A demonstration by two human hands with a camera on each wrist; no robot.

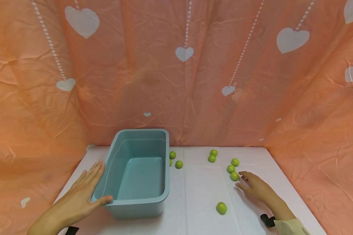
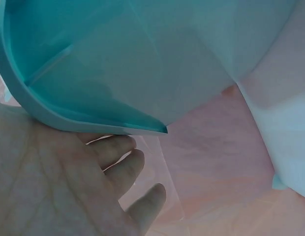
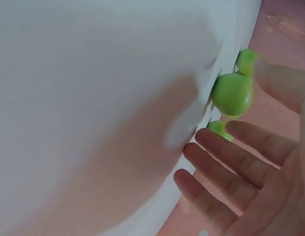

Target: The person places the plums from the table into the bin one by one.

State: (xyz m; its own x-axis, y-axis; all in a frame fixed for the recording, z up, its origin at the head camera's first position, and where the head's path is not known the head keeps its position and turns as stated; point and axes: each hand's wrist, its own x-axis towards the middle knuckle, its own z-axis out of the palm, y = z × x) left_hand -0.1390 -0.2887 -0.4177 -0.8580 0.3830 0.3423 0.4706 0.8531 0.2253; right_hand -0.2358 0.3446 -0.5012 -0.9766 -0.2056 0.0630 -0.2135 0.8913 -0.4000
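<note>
A blue-grey plastic tub (image 1: 144,176) stands on the left part of the table, its inside bare. My left hand (image 1: 83,192) rests against its near left corner, fingers straight along the outer side and thumb at the front rim. In the left wrist view the palm (image 2: 54,172) lies beside the tub's rim (image 2: 83,125). My right hand (image 1: 257,187) hovers over the right side with fingers spread and nothing held. Just left of its fingertips lies a small green round fruit (image 1: 234,176), with two more behind it. The right wrist view shows the fruit (image 3: 232,94) near the thumb and fingers.
One green fruit (image 1: 221,208) lies alone near the front. A pair (image 1: 212,158) sits at the back middle. Several others (image 1: 179,164) lie by the tub's right side, one partly hidden by it. Orange cloth (image 1: 179,98) with hearts surrounds the white table (image 1: 200,186).
</note>
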